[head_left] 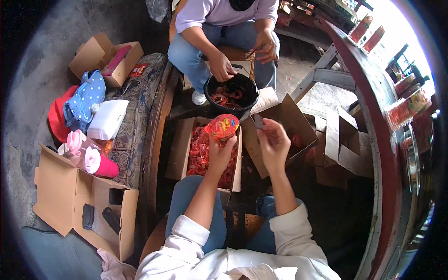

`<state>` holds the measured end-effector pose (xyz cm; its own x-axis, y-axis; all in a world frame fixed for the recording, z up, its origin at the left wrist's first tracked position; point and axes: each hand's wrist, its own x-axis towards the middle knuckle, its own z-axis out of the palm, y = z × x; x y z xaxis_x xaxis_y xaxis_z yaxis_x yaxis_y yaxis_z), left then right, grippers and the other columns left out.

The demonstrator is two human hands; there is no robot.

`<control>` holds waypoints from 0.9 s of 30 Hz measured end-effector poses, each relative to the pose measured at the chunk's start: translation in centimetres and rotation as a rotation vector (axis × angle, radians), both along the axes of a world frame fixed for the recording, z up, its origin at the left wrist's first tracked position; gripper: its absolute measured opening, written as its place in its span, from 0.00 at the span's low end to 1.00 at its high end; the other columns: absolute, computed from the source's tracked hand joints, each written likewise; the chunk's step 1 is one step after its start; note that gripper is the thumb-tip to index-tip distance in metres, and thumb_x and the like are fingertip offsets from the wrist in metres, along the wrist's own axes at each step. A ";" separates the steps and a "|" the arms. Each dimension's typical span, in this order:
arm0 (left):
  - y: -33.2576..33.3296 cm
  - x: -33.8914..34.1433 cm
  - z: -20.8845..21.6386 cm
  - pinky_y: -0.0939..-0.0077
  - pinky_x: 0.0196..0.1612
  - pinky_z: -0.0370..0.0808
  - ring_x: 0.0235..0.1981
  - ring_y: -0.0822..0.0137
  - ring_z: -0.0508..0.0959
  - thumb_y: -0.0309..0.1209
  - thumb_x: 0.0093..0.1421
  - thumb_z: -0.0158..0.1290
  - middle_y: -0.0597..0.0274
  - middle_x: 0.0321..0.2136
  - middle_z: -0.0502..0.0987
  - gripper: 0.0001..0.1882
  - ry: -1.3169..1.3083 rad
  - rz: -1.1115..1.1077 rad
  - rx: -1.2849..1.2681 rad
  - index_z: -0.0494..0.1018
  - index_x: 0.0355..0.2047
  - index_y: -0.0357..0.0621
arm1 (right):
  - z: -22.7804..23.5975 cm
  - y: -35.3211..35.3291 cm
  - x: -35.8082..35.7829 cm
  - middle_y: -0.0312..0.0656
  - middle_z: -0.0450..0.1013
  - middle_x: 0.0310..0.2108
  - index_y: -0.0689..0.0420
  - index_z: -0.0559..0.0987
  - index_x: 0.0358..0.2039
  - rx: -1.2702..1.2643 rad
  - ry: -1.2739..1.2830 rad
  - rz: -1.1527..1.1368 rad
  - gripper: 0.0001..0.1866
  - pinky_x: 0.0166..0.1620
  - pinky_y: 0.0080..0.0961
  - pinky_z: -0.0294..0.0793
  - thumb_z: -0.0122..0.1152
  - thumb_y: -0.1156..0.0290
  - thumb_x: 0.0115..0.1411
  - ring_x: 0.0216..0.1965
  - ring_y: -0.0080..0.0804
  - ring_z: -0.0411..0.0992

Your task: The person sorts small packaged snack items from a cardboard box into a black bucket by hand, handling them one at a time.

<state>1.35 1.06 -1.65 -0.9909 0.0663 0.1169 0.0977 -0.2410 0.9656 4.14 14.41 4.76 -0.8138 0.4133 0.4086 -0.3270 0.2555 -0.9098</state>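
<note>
My left hand (221, 154) is closed round a red plastic cup (222, 126) whose printed round face is turned up. Close by on the right, my right hand (274, 140) pinches a thin grey blade (258, 121), apart from the cup. Below my left hand sits a cardboard box (237, 170) filled with red plastic scraps (198, 151). Just beyond is a black bucket (254, 100) holding reddish strips. To the right, an open cardboard box (282, 116) has a red round item (297, 140) inside.
Opposite me sits a person, one hand (221, 67) over the bucket. On the left, a patterned bench (135, 121) bears a white container (108, 119) and pink tumblers (103, 163). An open carton (56, 196) lies nearer. A wooden table (359, 88) with stacked cups (408, 109) runs along the right.
</note>
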 end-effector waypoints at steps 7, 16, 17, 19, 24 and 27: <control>0.2 0.4 1.5 0.73 0.50 0.64 0.45 0.70 0.69 0.27 0.56 0.52 0.59 0.42 0.70 0.18 0.051 0.056 -0.012 0.63 0.46 0.37 | -0.8 -1.4 0.8 0.43 0.73 0.28 0.66 0.76 0.31 0.203 0.112 -0.008 0.07 0.33 0.18 0.72 0.58 0.85 0.48 0.30 0.25 0.73; 0.6 0.9 -1.0 0.75 0.46 0.68 0.42 0.70 0.72 0.20 0.52 0.51 0.61 0.43 0.70 0.23 0.067 -0.072 -0.028 0.61 0.49 0.38 | -1.4 -1.6 0.5 0.42 0.73 0.28 0.67 0.76 0.30 0.165 0.097 -0.065 0.06 0.33 0.18 0.72 0.58 0.85 0.50 0.29 0.24 0.73; 0.5 1.3 -1.0 0.75 0.46 0.69 0.43 0.70 0.72 0.19 0.51 0.51 0.61 0.43 0.70 0.24 0.042 -0.093 -0.007 0.61 0.49 0.39 | -1.3 -1.4 0.5 0.42 0.73 0.28 0.67 0.76 0.30 0.176 0.093 -0.073 0.05 0.33 0.17 0.72 0.58 0.85 0.50 0.30 0.24 0.73; 0.4 1.8 -0.9 0.75 0.47 0.69 0.45 0.70 0.71 0.19 0.50 0.51 0.61 0.44 0.70 0.24 0.025 -0.124 0.056 0.61 0.50 0.39 | -1.4 -1.0 0.3 0.42 0.73 0.28 0.67 0.76 0.30 0.177 0.106 -0.066 0.05 0.33 0.17 0.72 0.58 0.85 0.50 0.30 0.23 0.73; 0.3 1.5 -0.5 0.71 0.52 0.68 0.49 0.67 0.70 0.20 0.48 0.57 0.60 0.48 0.69 0.31 -0.018 -0.123 0.049 0.59 0.53 0.42 | -1.5 -0.8 0.3 0.43 0.73 0.28 0.67 0.76 0.30 0.173 0.135 -0.042 0.06 0.33 0.18 0.72 0.58 0.84 0.49 0.29 0.25 0.73; 0.4 1.6 0.5 0.69 0.52 0.68 0.50 0.66 0.69 0.20 0.47 0.59 0.59 0.49 0.68 0.34 -0.169 -0.119 0.071 0.58 0.53 0.42 | -1.6 -0.6 0.4 0.44 0.73 0.27 0.66 0.76 0.30 0.225 0.145 -0.026 0.07 0.32 0.19 0.71 0.59 0.84 0.48 0.28 0.27 0.73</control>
